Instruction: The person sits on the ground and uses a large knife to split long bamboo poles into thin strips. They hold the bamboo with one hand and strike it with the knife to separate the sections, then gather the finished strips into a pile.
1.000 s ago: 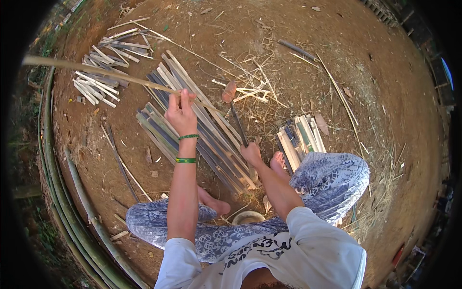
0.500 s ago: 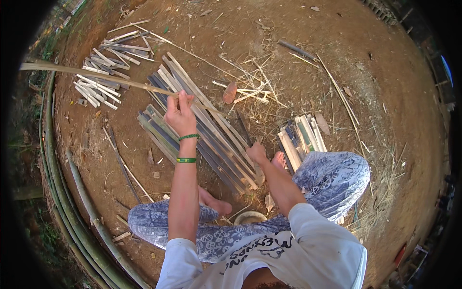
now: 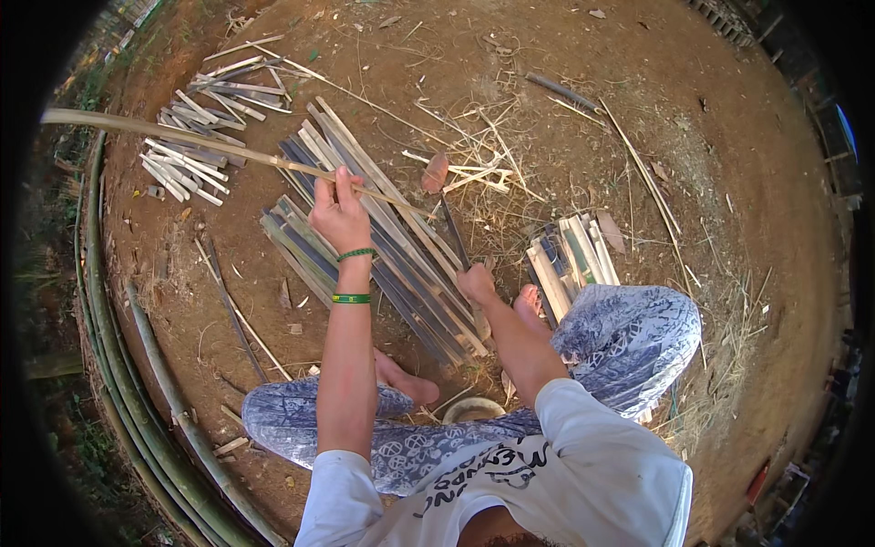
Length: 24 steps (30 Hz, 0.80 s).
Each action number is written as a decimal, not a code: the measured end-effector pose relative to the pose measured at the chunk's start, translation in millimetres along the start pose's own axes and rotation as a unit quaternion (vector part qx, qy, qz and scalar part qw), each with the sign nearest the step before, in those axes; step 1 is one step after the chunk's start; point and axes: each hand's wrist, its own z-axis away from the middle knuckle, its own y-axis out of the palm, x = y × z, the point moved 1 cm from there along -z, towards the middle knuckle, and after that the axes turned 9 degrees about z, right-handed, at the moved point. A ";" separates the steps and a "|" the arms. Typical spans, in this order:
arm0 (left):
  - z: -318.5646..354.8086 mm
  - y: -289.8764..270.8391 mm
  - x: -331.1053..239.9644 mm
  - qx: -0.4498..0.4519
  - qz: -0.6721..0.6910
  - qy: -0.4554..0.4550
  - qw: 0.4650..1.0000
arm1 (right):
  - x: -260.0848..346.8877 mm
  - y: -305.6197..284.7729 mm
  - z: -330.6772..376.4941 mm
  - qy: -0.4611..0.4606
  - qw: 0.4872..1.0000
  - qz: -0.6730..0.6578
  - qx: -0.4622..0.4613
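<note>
My left hand (image 3: 340, 215) is closed around a long, thin bamboo strip (image 3: 219, 144) that runs from the far left across to the middle. A knife (image 3: 453, 230) with a long dark blade is in my right hand (image 3: 477, 284), its handle mostly covered by my fingers. The blade points away from me, its upper part close beside the strip's right-hand end; whether they touch I cannot tell. Below both hands a bundle of long split bamboo slats (image 3: 392, 246) lies slantwise on the ground.
Short split pieces (image 3: 191, 164) are heaped at the far left, and another stack of short slats (image 3: 570, 255) lies by my right foot. Shavings (image 3: 483, 155) litter the dirt ahead. Long green bamboo poles (image 3: 114, 356) line the left side. A round bowl-like object (image 3: 474, 409) rests between my legs.
My right hand has moved slightly left and away from me, bringing the knife blade nearer the strip's end. My left hand and the strip have barely shifted.
</note>
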 end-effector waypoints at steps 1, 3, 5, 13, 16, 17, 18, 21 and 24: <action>-0.6 -0.7 -0.9 -0.001 0.013 -0.006 1.000 | 0.6 -4.5 -4.3 0.007 1.000 0.016 0.019; -0.5 -6.4 0.0 -0.007 0.035 -0.022 0.999 | 4.6 -5.1 -1.9 -0.036 0.998 0.047 -0.012; -1.3 -8.5 4.3 -0.011 0.019 -0.006 1.000 | 6.5 -0.8 9.1 -0.044 0.999 -0.005 -0.024; 3.6 -2.3 1.7 0.009 0.033 -0.021 0.999 | -29.5 24.4 -17.8 -0.060 0.990 0.070 -0.108; 0.9 -8.6 7.2 0.008 0.016 -0.020 1.000 | -28.3 14.4 -16.7 -0.027 0.997 0.068 -0.024; 2.3 -14.0 9.4 0.005 0.010 -0.024 1.000 | -20.6 8.6 -13.7 -0.004 0.998 0.059 0.029; 3.7 -13.8 7.6 0.003 0.007 -0.029 1.000 | -24.0 9.8 -10.2 -0.016 0.999 0.041 0.008; 1.0 -10.2 2.9 0.013 0.001 -0.011 1.000 | -42.2 16.9 -1.2 -0.007 1.000 0.017 0.007; -0.4 -6.7 1.9 0.002 0.075 -0.042 0.996 | -49.4 12.8 -21.2 0.054 0.997 0.025 0.050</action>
